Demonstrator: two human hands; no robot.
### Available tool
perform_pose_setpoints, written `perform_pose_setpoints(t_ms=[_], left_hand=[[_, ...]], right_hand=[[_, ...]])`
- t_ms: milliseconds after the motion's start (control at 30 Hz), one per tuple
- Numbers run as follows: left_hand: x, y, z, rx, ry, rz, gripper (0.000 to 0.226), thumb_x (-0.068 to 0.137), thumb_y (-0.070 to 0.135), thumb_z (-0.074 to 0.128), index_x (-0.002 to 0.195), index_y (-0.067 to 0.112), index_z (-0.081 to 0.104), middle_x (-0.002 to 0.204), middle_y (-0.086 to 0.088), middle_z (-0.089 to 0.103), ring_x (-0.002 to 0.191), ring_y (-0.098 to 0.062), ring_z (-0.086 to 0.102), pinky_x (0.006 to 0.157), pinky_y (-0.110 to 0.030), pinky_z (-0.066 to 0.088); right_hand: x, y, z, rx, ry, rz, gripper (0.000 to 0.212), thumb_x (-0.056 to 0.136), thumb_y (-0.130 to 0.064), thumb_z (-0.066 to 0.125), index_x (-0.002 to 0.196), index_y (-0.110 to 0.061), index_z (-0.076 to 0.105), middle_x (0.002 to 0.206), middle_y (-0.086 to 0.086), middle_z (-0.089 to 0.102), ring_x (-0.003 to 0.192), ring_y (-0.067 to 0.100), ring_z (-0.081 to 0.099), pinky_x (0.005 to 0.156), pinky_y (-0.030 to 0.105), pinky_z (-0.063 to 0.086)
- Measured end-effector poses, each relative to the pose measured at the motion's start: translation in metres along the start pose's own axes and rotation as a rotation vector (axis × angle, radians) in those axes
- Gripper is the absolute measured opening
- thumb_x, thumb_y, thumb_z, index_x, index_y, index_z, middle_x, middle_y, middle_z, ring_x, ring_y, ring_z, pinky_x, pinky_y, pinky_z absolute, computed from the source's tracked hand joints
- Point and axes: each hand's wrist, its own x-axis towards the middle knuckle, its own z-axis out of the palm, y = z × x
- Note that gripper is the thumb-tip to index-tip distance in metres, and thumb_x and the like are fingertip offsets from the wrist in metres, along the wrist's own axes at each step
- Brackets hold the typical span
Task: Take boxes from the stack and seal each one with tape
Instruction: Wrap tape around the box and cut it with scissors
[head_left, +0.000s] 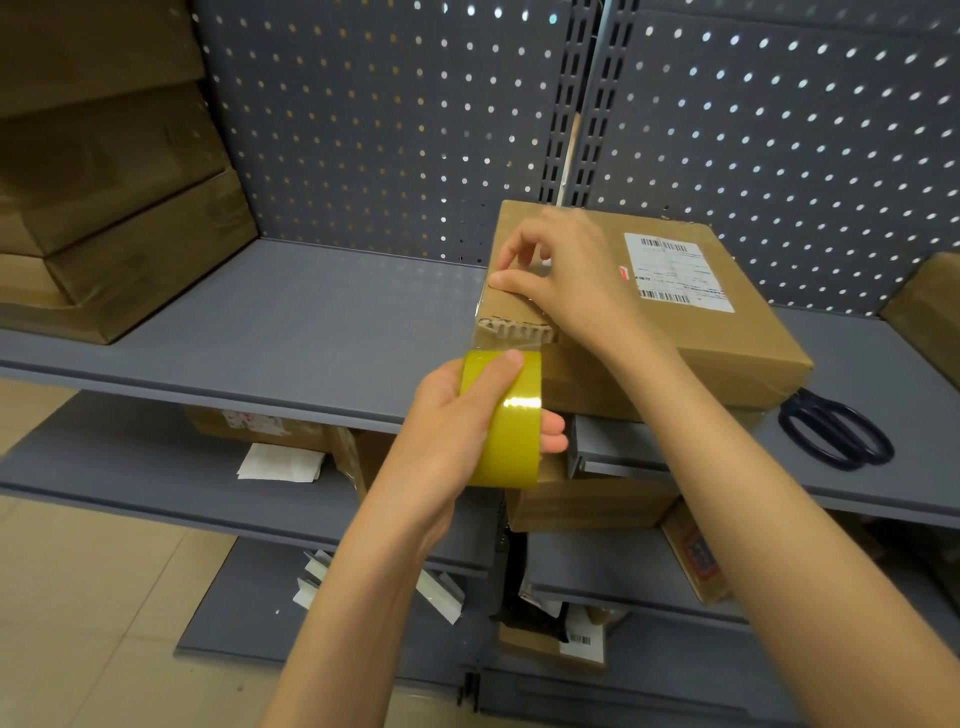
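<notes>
scissors (836, 434) beside box (727, 353), stack (114, 208) left

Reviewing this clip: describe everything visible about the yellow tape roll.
The tape roll is a wide ring of glossy yellowish, translucent-looking packing tape with a bright glare stripe. It is held on edge just below the near left corner of the cardboard box. The left hand grips it, thumb over the top, fingers through the core. A clear strip runs from it up onto the box edge, where the right hand presses it down.
</notes>
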Motion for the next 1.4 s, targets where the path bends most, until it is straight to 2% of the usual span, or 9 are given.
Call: perform_pose_setpoints(t_ms=[100, 233, 400, 533, 833, 1133, 1200, 1300, 1400], left_hand=[[-0.003, 0.0, 0.001, -0.008, 0.037, 0.025, 0.019, 0.094, 0.031, 0.053, 0.102, 0.014, 0.05, 0.064, -0.008, 0.071, 0.056, -0.018, 0.069, 0.058, -0.033, 0.058], [-0.005, -0.001, 0.0, -0.044, 0.065, 0.023, 0.021, 0.094, 0.031, 0.054, 0.104, 0.013, 0.049, 0.065, -0.009, 0.071, 0.057, -0.02, 0.069, 0.061, -0.036, 0.058], [-0.011, -0.003, 0.004, -0.047, 0.049, 0.025, 0.014, 0.097, 0.027, 0.049, 0.102, 0.014, 0.051, 0.066, -0.006, 0.072, 0.057, -0.016, 0.07, 0.053, -0.027, 0.057], [-0.011, -0.005, 0.003, -0.13, 0.072, 0.001, 0.018, 0.093, 0.026, 0.054, 0.107, 0.017, 0.045, 0.063, -0.006, 0.071, 0.052, -0.016, 0.069, 0.046, -0.023, 0.054], [-0.001, -0.012, -0.003, -0.111, 0.065, -0.015, 0.024, 0.092, 0.02, 0.056, 0.109, 0.026, 0.04, 0.07, -0.006, 0.073, 0.053, -0.023, 0.068, 0.052, -0.03, 0.058], [0.004, -0.019, -0.003, -0.077, 0.073, 0.038, 0.023, 0.092, 0.019, 0.057, 0.103, 0.03, 0.04, 0.072, -0.008, 0.073, 0.057, -0.028, 0.069, 0.062, -0.038, 0.059], [0.006, -0.02, -0.006, -0.025, 0.06, 0.063, 0.025, 0.092, 0.019, 0.057, 0.103, 0.033, 0.039, 0.068, 0.0, 0.073, 0.056, -0.022, 0.069, 0.057, -0.033, 0.059], [0.006, -0.018, -0.012, 0.095, 0.027, 0.099, 0.029, 0.092, 0.027, 0.057, 0.113, 0.033, 0.039, 0.055, 0.023, 0.063, 0.051, 0.0, 0.064, 0.047, -0.018, 0.051], [0.009, -0.015, -0.015, 0.078, 0.005, 0.057, 0.032, 0.09, 0.022, 0.058, 0.118, 0.026, 0.042, 0.057, 0.02, 0.065, 0.052, -0.002, 0.065, 0.043, -0.019, 0.048]], right_hand=[[-0.004, -0.002, -0.001, -0.111, -0.01, -0.07, 0.013, 0.088, -0.025, 0.067, 0.089, -0.014, 0.074, 0.084, -0.004, 0.066, 0.083, 0.01, 0.045, 0.075, 0.023, 0.03], [-0.014, -0.002, -0.006, -0.077, -0.069, -0.09, 0.035, 0.096, -0.03, 0.054, 0.08, -0.003, 0.069, 0.08, 0.006, 0.061, 0.073, 0.02, 0.051, 0.061, 0.027, 0.027], [-0.017, 0.001, -0.007, 0.068, -0.117, 0.01, 0.043, 0.095, -0.044, 0.051, 0.089, -0.006, 0.072, 0.093, 0.008, 0.061, 0.073, 0.01, 0.05, 0.066, 0.016, 0.034], [-0.014, 0.0, -0.007, 0.063, -0.109, 0.021, 0.039, 0.097, -0.039, 0.05, 0.089, -0.008, 0.072, 0.091, 0.009, 0.062, 0.067, 0.001, 0.044, 0.061, 0.006, 0.029], [-0.015, 0.003, -0.005, 0.114, -0.102, 0.046, 0.039, 0.097, -0.04, 0.049, 0.092, -0.01, 0.074, 0.092, 0.007, 0.062, 0.069, 0.003, 0.046, 0.066, 0.017, 0.034], [-0.019, 0.002, -0.007, 0.127, -0.109, 0.037, 0.022, 0.093, -0.033, 0.06, 0.093, -0.016, 0.073, 0.091, -0.004, 0.06, 0.073, -0.005, 0.05, 0.065, 0.004, 0.034], [-0.019, 0.001, -0.007, 0.129, -0.101, 0.037, 0.019, 0.092, -0.03, 0.062, 0.093, -0.015, 0.073, 0.092, -0.003, 0.06, 0.073, -0.006, 0.05, 0.065, 0.002, 0.034], [-0.019, 0.001, -0.007, 0.126, -0.094, 0.036, 0.017, 0.091, -0.027, 0.063, 0.094, -0.014, 0.073, 0.093, -0.003, 0.062, 0.075, -0.007, 0.051, 0.067, 0.001, 0.035], [-0.019, 0.0, -0.007, 0.126, -0.099, 0.041, 0.016, 0.091, -0.027, 0.063, 0.095, -0.015, 0.073, 0.094, -0.003, 0.062, 0.075, -0.006, 0.052, 0.067, 0.0, 0.035]])
